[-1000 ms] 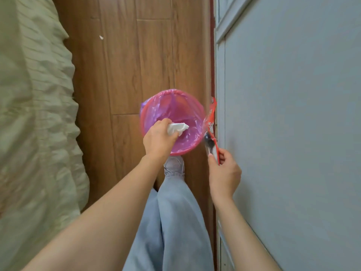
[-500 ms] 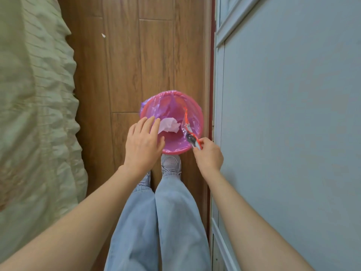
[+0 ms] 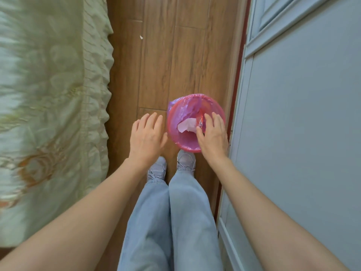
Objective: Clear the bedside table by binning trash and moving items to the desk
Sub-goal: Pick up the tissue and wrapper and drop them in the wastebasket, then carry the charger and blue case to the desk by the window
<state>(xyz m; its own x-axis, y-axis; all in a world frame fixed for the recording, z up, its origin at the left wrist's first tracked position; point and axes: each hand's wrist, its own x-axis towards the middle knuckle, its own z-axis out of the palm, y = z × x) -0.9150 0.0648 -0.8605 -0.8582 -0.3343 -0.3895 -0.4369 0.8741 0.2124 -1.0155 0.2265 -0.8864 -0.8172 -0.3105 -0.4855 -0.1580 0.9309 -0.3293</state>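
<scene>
A pink bin (image 3: 173, 108) with a purple liner stands on the wooden floor just ahead of my feet. A crumpled white tissue (image 3: 187, 125) lies inside it. A red and clear wrapper (image 3: 201, 121) shows in the bin beside the tissue, at my right fingertips. My right hand (image 3: 214, 134) hovers over the bin's right half, fingers spread and holding nothing. My left hand (image 3: 147, 135) is to the left of the bin, above the floor, fingers apart and empty.
A bed with a pale green ruffled cover (image 3: 54, 106) fills the left side. A grey-blue cabinet or door (image 3: 302, 124) runs along the right, close to the bin. A small white scrap (image 3: 141, 37) lies on the floor farther ahead.
My left hand let go of the tissue, which now lies in the bin, and moved away left. My right hand released the red wrapper into the bin and opened.
</scene>
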